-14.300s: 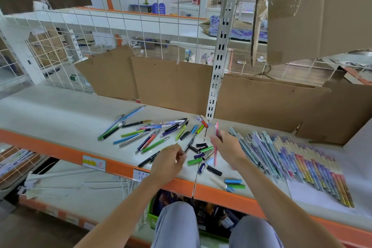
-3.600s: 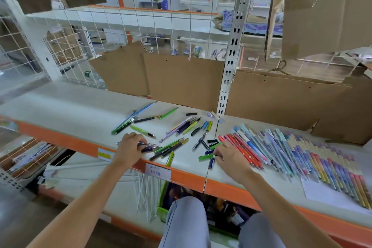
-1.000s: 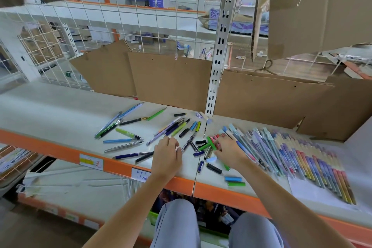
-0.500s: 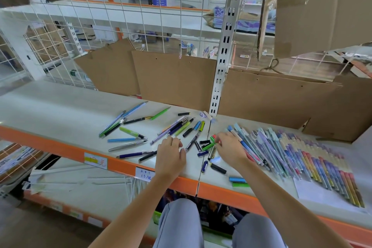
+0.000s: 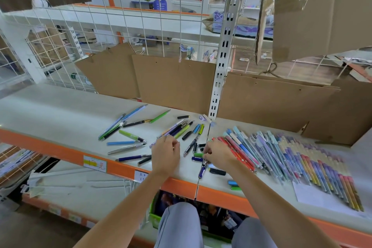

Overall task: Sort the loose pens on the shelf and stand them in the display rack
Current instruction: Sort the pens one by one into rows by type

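The right hand (image 5: 218, 153) had drawn back from the sorted row of pens (image 5: 285, 159), now pinching a short green cap (image 5: 198, 155) (left hand (image 5: 167, 152) curled, contents unclear); sorting continued, no rack visible.

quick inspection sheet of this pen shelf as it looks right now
Surface: pale shelf with orange front edge.
Job's things: loose pens scattered left; sorted row of pens lying flat right; no display rack seen.
Clutter: loose caps near the edge; white paper sheet.
Grippers: left hand curled on a pen; right hand pinches a green piece.
Cables: nothing seen on the shelf.
Surroundings: cardboard panels, wire grid, slotted upright.
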